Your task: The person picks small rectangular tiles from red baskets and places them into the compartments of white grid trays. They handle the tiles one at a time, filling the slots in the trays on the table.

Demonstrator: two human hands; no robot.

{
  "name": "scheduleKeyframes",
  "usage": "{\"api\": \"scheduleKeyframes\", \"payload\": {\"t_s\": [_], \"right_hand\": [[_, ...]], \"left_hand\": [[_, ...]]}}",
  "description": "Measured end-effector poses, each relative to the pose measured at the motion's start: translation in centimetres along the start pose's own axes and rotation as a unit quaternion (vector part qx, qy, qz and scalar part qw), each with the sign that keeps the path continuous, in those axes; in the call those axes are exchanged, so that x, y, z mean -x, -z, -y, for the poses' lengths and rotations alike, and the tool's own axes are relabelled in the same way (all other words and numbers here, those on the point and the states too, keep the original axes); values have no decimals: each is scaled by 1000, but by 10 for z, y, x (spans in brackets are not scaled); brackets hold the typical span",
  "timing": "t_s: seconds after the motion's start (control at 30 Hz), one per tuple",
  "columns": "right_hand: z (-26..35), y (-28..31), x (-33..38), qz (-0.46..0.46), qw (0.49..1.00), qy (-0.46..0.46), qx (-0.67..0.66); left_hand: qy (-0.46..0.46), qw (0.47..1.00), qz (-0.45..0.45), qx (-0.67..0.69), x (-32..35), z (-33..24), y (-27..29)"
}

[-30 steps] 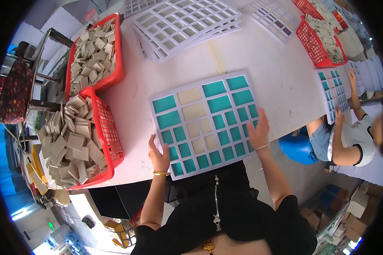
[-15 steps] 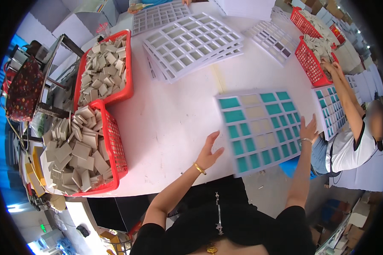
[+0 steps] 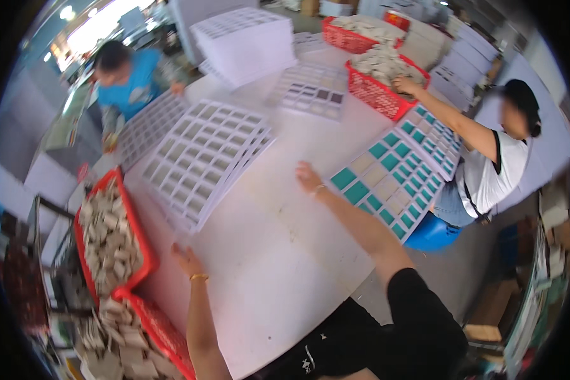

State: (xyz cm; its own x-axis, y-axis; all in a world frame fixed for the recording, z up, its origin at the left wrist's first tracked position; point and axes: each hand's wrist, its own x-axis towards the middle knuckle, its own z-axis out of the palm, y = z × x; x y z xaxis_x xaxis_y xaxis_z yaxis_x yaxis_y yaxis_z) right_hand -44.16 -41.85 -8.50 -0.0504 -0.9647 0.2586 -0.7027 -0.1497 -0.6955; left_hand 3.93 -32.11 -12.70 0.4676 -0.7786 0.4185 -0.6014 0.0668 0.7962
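Both bare forearms come up from the lower edge, spread well apart. The left hand lies low and near the body, fingers loosely together and pointing forward, empty, with a thin gold bangle at the wrist. The right arm stretches much farther out, nearly straight from its black short sleeve, and the right hand at its end is open and empty too, palm down, a slim band on the wrist.

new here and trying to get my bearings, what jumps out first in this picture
The teal-and-beige filled grid tray at the table's right edge stands out, with the right hand just left of it. A stack of empty white grid trays lies mid-table, and red baskets of beige tiles sit beside the left hand.
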Motion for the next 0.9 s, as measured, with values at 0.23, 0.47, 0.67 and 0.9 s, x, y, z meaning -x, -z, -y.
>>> {"api": "scheduleKeyframes", "payload": {"t_s": [0.23,0.47,0.67,0.9], "right_hand": [[93,-80,-71,79,962,-244,89],[100,-70,-81,55,964,-260,-19],[37,-83,-66,-58,965,-226,-120],[60,-22,70,-108,842,-259,-461]], "left_hand": [[39,998,-56,-18,-46,9,-14],[105,992,-49,-45,-43,-25,-20],[182,959,-7,217,-54,9,-15],[229,953,-43,196,67,-51,68]]}}
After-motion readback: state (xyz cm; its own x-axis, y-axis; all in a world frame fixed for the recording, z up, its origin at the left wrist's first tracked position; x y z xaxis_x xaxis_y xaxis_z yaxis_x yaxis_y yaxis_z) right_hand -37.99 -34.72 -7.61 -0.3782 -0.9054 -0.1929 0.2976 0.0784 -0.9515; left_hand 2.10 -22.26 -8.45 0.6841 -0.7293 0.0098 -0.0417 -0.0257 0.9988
